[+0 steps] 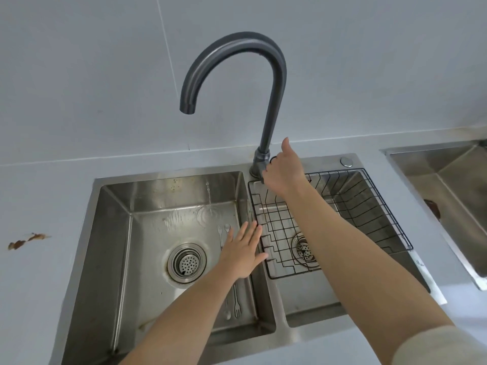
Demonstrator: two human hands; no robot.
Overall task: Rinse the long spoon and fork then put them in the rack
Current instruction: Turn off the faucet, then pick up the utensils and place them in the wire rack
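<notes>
A dark gooseneck faucet (274, 83) is rising at twelve o'clock, its spout hanging over the left basin (123, 233), where a little water (207, 214) is rippling. A round strainer drain (186, 262) is sitting in that basin's floor. At nine o'clock a brown stain (26, 241) is marking the grey countertop (39, 201). At three o'clock a second steel sink (448, 180) is showing, a brown smear (432, 208) clinging to its edge.

Steel spoon (227, 227) and fork (220, 233) flat in left basin (147, 233); black wire rack (388, 209) in right basin (303, 299).
</notes>
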